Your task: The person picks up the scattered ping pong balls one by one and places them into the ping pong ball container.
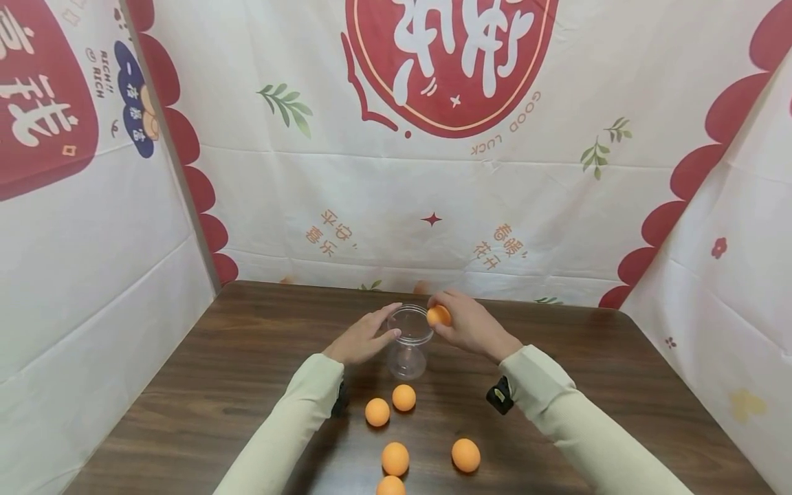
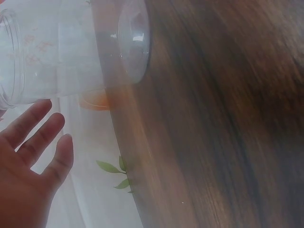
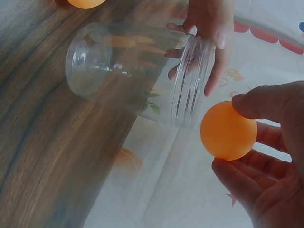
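A clear plastic jar (image 1: 407,361) stands upright on the wooden table, its round mouth facing up. At the left of its rim is my left hand (image 1: 364,337), thumb on the near side and fingers reaching along the far side. Those fingers look spread and fairly straight in the left wrist view, some touching or very near the jar wall (image 2: 71,61). My right hand (image 1: 471,324) pinches an orange ball (image 3: 228,130) between thumb and fingertips, just right of the jar's rim. Two more orange balls, a nearer one (image 1: 404,397) and its neighbour (image 1: 377,412), lie in front of the jar.
Closer to me on the table (image 1: 247,385) lie further orange balls: one (image 1: 395,458) almost touching another (image 1: 390,486) at the frame's bottom edge, and one (image 1: 466,455) off to the right. A printed white cloth (image 1: 383,185) hangs behind the table and along both sides.
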The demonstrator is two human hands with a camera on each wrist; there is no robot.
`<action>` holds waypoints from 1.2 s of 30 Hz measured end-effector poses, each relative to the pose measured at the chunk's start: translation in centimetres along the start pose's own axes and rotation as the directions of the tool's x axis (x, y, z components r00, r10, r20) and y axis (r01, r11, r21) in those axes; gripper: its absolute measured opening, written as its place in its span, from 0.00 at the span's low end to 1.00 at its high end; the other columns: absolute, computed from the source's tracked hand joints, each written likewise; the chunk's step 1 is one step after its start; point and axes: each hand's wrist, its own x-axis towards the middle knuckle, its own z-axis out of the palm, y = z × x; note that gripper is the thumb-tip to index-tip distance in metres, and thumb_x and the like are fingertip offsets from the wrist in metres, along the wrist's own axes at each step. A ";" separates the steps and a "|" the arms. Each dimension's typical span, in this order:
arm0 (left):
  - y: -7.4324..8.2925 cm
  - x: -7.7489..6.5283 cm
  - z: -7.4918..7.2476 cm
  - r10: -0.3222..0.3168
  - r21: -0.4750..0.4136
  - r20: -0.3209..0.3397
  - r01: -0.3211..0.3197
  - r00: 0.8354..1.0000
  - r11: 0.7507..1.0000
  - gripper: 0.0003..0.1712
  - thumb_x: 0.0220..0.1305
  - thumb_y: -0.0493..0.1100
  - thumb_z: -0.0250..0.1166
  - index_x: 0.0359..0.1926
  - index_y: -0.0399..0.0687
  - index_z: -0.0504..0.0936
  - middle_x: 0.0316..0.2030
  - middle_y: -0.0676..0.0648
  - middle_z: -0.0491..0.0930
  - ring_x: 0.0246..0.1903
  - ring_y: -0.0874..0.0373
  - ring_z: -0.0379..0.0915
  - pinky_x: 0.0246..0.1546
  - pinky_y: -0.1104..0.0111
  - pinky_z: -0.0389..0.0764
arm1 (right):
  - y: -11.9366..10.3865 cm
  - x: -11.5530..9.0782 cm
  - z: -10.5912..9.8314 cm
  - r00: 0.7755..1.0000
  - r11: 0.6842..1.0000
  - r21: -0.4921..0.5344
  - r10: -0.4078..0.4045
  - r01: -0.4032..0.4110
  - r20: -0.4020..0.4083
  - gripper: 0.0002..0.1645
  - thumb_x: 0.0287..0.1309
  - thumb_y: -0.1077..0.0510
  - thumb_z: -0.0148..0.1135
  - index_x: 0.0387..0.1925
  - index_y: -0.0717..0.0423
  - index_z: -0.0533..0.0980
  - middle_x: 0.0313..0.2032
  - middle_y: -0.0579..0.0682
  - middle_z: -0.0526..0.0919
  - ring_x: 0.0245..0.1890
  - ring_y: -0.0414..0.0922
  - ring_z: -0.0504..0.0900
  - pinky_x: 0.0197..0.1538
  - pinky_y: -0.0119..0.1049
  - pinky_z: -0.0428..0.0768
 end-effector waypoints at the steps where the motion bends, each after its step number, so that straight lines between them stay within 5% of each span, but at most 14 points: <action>1: 0.0 0.0 0.0 -0.002 0.001 0.001 0.002 1.000 1.000 0.33 0.65 0.55 0.49 0.67 0.52 0.53 0.51 0.42 0.71 0.50 0.53 0.66 0.51 0.56 0.67 | 0.0 0.1 0.1 1.000 1.000 0.002 0.002 -0.002 -0.004 0.17 0.49 0.57 0.63 0.42 0.56 0.74 0.38 0.49 0.76 0.35 0.44 0.73 0.39 0.41 0.74; 12: 0.0 0.3 0.3 -0.009 0.000 0.009 0.009 1.000 1.000 0.33 0.65 0.57 0.48 0.67 0.54 0.52 0.51 0.42 0.71 0.49 0.54 0.66 0.50 0.58 0.68 | 0.4 0.8 1.7 1.000 1.000 0.007 0.007 -0.007 -0.025 0.16 0.50 0.56 0.62 0.42 0.55 0.74 0.47 0.52 0.75 0.38 0.46 0.74 0.40 0.41 0.74; 36: 0.1 0.1 0.2 -0.041 0.001 0.020 0.041 0.999 0.999 0.34 0.65 0.56 0.47 0.68 0.52 0.51 0.58 0.42 0.66 0.54 0.52 0.63 0.53 0.55 0.66 | -0.3 1.0 3.7 0.999 1.000 -0.028 -0.016 0.015 -0.051 0.17 0.49 0.56 0.63 0.42 0.55 0.74 0.42 0.49 0.74 0.28 0.41 0.72 0.33 0.37 0.74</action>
